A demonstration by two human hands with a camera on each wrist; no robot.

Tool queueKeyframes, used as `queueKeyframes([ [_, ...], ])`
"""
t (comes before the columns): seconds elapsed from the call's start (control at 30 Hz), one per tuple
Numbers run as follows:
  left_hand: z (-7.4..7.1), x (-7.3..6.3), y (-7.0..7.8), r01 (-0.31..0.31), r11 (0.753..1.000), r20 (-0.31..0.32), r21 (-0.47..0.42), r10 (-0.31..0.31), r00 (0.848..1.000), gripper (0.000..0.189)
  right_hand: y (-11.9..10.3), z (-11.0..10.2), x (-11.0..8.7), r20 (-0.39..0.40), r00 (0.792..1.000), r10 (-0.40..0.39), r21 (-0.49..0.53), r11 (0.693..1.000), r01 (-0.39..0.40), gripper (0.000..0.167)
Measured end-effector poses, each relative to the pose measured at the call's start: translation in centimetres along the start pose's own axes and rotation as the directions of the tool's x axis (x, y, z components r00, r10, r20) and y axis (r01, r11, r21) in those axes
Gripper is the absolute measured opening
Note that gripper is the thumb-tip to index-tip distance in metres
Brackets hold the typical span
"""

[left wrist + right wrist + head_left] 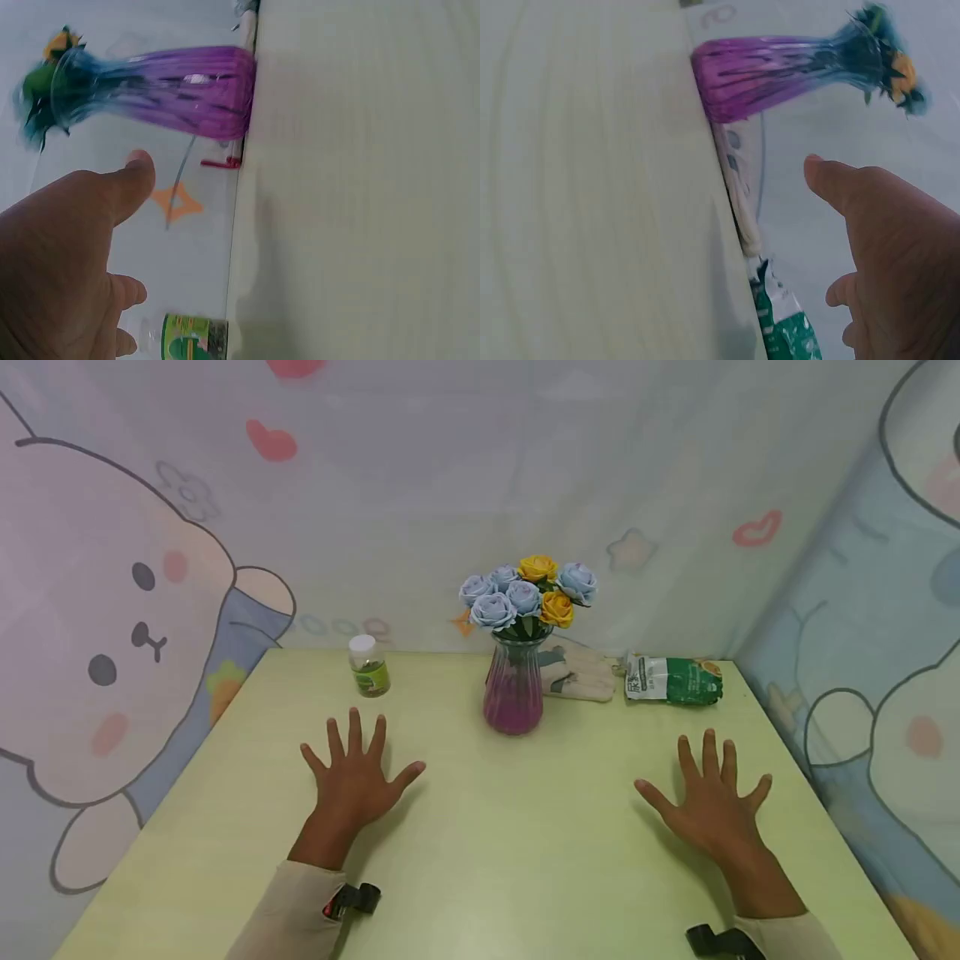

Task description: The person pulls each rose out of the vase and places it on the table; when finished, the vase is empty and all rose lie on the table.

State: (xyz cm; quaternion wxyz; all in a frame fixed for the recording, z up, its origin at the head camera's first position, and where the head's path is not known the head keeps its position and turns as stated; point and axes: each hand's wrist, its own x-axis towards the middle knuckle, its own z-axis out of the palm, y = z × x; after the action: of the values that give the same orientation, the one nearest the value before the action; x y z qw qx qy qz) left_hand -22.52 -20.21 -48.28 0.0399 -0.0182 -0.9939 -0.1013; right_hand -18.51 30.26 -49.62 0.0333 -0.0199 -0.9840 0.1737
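Observation:
My left hand is spread over the left part of the table, fingers straight and holding nothing. Nearest to its fingertips is a small jar with a white lid and green label. Over on the right, my right hand has its fingers spread too, with nothing in it. Beyond it lies a green and white packet. Between and beyond both hands stands a purple glass vase holding blue and yellow roses. Both wrist views show the vase apart from the thumbs.
A pale glove with grey patches lies behind the vase, close to the packet. The light yellow table ends at the back against a cloth printed with cartoon bears and hearts. Black wrist cameras are strapped at both sleeves.

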Motion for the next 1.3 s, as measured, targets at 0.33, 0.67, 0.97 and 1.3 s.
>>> queueKeyframes([
  [0.33,-1.0,2.0,2.8,-0.073,0.997,0.023,-0.038,0.074,0.997,0.109,-4.2,-1.5,2.8,-0.011,0.994,-0.108,-0.064,0.992,0.107,0.112],
  [0.67,-1.0,5.9,5.6,-0.191,0.949,0.012,-0.251,0.201,0.98,0.105,-9.6,-3.3,6.3,-0.091,0.984,-0.153,0.158,0.973,0.166,0.091],
  [0.97,-0.1,8.9,8.2,-0.27,0.855,-0.056,-0.442,0.274,0.96,0.105,-13.8,-3.4,9.6,-0.263,0.951,-0.163,0.482,0.832,0.276,0.062],
  [1.3,0.8,11.2,11.0,-0.313,0.718,-0.076,-0.622,0.343,0.936,0.103,-17.0,-3.1,10.5,-0.389,0.92,-0.045,0.675,0.665,0.318,0.047],
])
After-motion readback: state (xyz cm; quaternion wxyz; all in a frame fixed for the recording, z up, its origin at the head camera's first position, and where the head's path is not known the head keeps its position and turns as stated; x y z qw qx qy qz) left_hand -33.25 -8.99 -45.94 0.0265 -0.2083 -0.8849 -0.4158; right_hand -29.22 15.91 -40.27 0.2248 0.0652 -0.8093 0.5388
